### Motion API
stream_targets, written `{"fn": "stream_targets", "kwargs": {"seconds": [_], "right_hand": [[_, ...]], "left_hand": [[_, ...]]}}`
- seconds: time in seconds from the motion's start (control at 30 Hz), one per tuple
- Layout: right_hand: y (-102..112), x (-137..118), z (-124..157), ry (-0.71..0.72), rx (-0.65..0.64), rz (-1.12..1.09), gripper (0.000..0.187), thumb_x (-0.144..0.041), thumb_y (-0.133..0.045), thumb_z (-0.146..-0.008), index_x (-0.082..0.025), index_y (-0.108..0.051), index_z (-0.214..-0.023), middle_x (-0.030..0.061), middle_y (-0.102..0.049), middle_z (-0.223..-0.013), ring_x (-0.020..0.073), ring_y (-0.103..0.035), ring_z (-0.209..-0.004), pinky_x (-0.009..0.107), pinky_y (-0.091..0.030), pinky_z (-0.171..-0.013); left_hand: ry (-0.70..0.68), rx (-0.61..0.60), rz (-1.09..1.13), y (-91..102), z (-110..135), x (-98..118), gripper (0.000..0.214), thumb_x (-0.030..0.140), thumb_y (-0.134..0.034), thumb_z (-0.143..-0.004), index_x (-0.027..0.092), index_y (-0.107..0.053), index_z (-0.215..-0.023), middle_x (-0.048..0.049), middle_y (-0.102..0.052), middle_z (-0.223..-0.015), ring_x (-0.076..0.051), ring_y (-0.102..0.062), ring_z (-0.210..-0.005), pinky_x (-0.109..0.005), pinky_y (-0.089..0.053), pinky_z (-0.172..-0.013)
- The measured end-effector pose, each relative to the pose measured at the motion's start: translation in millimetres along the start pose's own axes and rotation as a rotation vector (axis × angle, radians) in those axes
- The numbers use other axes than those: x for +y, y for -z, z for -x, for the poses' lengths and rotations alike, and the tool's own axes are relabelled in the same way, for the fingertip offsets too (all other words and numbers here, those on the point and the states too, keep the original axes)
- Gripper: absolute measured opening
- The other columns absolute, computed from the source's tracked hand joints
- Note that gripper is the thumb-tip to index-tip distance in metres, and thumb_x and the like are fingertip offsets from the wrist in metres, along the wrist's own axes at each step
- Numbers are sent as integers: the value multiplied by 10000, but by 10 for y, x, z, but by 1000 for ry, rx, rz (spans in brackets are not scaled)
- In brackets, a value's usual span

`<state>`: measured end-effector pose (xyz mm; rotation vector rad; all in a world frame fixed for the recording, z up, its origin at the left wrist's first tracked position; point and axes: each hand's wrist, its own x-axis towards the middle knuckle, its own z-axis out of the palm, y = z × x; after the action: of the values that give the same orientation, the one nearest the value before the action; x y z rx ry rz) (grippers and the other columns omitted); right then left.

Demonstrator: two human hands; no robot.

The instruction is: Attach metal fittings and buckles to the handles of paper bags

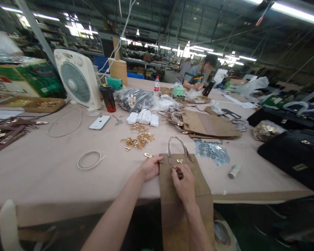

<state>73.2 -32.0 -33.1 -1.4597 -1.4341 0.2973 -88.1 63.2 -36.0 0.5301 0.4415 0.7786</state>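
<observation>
A long brown bag panel (172, 188) lies at the table's front edge and hangs down over it. It has a looped handle (178, 138) partly wrapped in clear plastic and a small gold lock fitting (179, 161) below that. My left hand (151, 168) grips the panel's left edge near the top, beside a gold-tipped strap end (148, 155). Over the panel, just under the lock fitting, my right hand (184, 181) is closed with curled fingers. Something small at its fingertips is too hidden to name.
Piles of gold hardware (140, 141) lie ahead, near a phone (99, 122) and a fan (77, 78). Grey scraps (211, 151), a small roll (234, 171) and black bags (293, 157) are on the right. Stacked brown panels (211, 123) lie behind; a co-worker (199, 75) sits farther back.
</observation>
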Motion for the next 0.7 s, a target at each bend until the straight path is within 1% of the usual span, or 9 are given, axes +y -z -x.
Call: {"fn": "stream_targets", "kwargs": {"seconds": [0.1,0.2,0.3,0.4,0.43,0.47,0.53,0.6,0.7], "right_hand": [[43,5,50,-13,-6,58,166,-304,-571,-966,-200,-695,-1007,81,-663,-993,188,-648,-800,290,-572,-683],[99,1,84,-13,-20,68,182,-293,-544,-972,-207,-701,-1006,79,-670,-986,201,-656,-850,297,-567,-721],[122,0,81,-60,-27,-8,205,-360,-570,-984,-209,-707,-1012,78,-698,-986,207,-671,-867,303,-566,-748],[88,-3,45,-161,-50,-125,281,-439,-592,-994,-202,-688,-1110,60,-717,-920,201,-688,-812,309,-573,-750],[70,-7,31,-171,-52,-143,293,-447,-588,-1000,-201,-681,-1129,57,-719,-916,201,-692,-819,316,-576,-764],[52,-12,18,-154,-43,-140,293,-447,-583,-1004,-201,-682,-1130,65,-719,-944,206,-694,-856,327,-578,-791],[28,-21,5,-68,9,-82,276,-434,-582,-1005,-202,-706,-1090,101,-696,-1081,221,-677,-964,349,-579,-837],[28,-24,9,14,62,0,260,-421,-597,-995,-202,-734,-1025,126,-647,-1160,227,-649,-999,352,-582,-823],[68,-22,30,28,66,96,239,-413,-617,-981,-208,-736,-952,107,-637,-1047,208,-633,-869,334,-571,-723]], "left_hand": [[-1,11,-11,-8,0,3,261,143,-587,-921,58,-705,-1138,-182,-774,-1082,-289,-731,-1072,-438,-522,-1050],[-5,-4,-10,-4,-2,3,273,149,-594,-918,64,-707,-1151,-179,-777,-1082,-290,-733,-1072,-435,-525,-1046],[0,-7,-2,8,-4,-1,280,150,-603,-910,63,-705,-1156,-181,-779,-1070,-290,-740,-1048,-432,-532,-1032],[-4,11,1,11,-4,2,264,143,-597,-905,57,-706,-1129,-180,-781,-1037,-287,-746,-1013,-434,-536,-1016],[-7,10,-1,9,-1,5,261,141,-593,-905,59,-705,-1125,-176,-782,-1027,-283,-747,-1002,-434,-536,-1013],[-10,3,-4,4,2,8,262,140,-588,-907,62,-705,-1128,-172,-783,-1022,-279,-748,-992,-431,-535,-1010],[-16,-17,-9,-8,12,14,277,141,-582,-910,68,-702,-1149,-166,-783,-1022,-270,-748,-973,-423,-537,-1001],[-22,-32,-11,-18,24,17,303,148,-588,-910,73,-695,-1184,-166,-781,-1037,-269,-748,-966,-418,-541,-987],[-20,-34,-10,-18,34,15,350,154,-607,-904,84,-678,-1240,-172,-773,-1084,-279,-743,-1000,-419,-546,-973]]}}
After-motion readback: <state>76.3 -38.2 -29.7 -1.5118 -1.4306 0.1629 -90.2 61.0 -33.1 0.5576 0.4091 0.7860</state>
